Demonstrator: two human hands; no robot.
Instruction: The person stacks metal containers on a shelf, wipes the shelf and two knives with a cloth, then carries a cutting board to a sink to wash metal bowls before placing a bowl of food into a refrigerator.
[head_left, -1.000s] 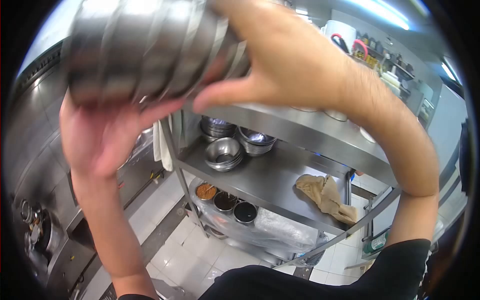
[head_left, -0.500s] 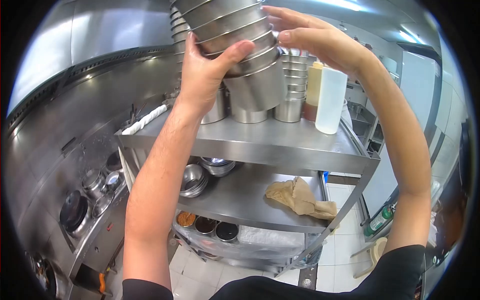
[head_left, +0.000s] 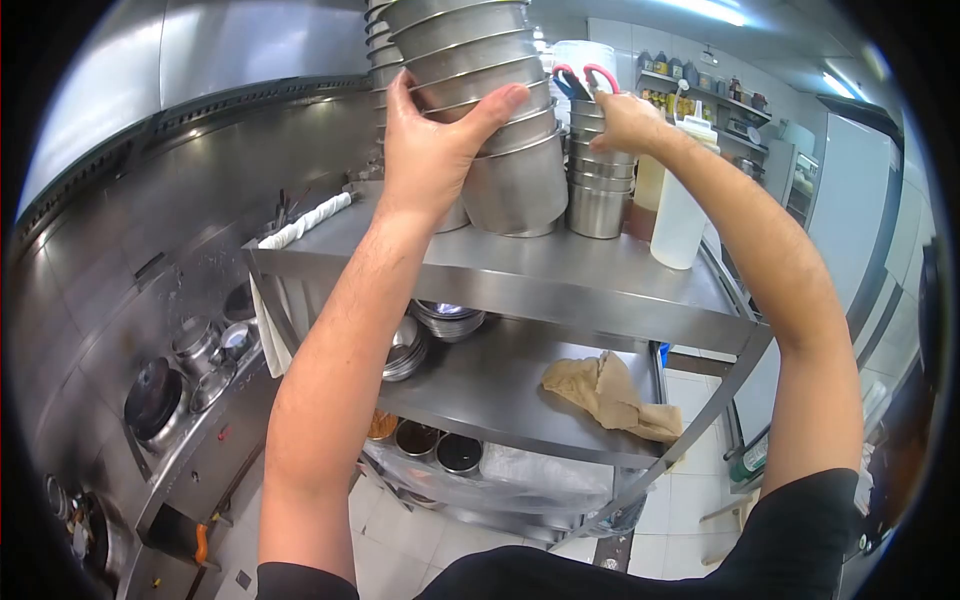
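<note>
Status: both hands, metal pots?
Left hand gripping big pot stack, tilted. Right hand at smaller stack, grip unclear. Scissors and white bottle close by.

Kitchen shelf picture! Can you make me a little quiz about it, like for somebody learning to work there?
1. True or false: the left hand is gripping a stack of metal pots.
2. What colour are the loop handles of the scissors near the right hand?
A) green
B) pinkish red
C) yellow
3. Fill in the blank: the crumpled tan cloth lies on a shelf that is ____ than the one with the tall white bottle.

Key: 1. true; 2. B; 3. lower
</note>
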